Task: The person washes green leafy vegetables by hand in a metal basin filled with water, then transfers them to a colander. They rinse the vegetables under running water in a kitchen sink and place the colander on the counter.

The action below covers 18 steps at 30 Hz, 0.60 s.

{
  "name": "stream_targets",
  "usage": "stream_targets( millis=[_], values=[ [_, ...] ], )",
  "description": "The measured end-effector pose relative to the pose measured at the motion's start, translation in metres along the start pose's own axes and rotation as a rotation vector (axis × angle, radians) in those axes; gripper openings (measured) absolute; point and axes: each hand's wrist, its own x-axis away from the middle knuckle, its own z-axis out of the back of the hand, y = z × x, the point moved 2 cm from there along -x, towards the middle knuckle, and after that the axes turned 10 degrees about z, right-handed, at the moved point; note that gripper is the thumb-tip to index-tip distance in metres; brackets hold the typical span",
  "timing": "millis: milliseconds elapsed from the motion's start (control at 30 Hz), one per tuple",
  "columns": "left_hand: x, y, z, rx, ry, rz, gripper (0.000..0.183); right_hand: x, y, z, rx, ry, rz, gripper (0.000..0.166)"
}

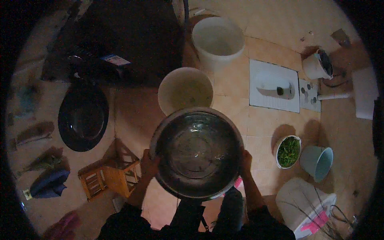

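Note:
A wide, round metal basin is held level in front of my body. It has a shiny inner wall and glints of light at its bottom; whether it contains water I cannot tell. My left hand grips its left rim, and on the opposite rim my right hand has hold. Just past the basin's far edge stands a round pale tub, partly covered by it in this view. Behind that is a tall white bucket.
A white squat toilet is set in the tiled floor at right. Nearby are a white basket of green leaves, a pale blue bucket and a white container with pink cloth. Left are a small wooden chair and a dark oval bowl.

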Motion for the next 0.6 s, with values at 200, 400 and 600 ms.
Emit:
stream_targets(
  millis=[200,400,600],
  values=[
    [-0.039,0.014,0.097,-0.31,0.209,-0.198,0.046,-0.055,-0.019,-0.09,-0.263,-0.265,-0.038,0.042],
    [-0.03,0.114,0.178,0.141,-0.034,0.116,0.043,-0.079,-0.145,-0.12,-0.47,-0.457,-0.512,0.049],
    [-0.016,0.238,0.181,0.255,-0.039,-0.12,0.04,-0.103,-0.047,-0.175,-0.914,-0.674,-0.609,0.043]
  ],
)
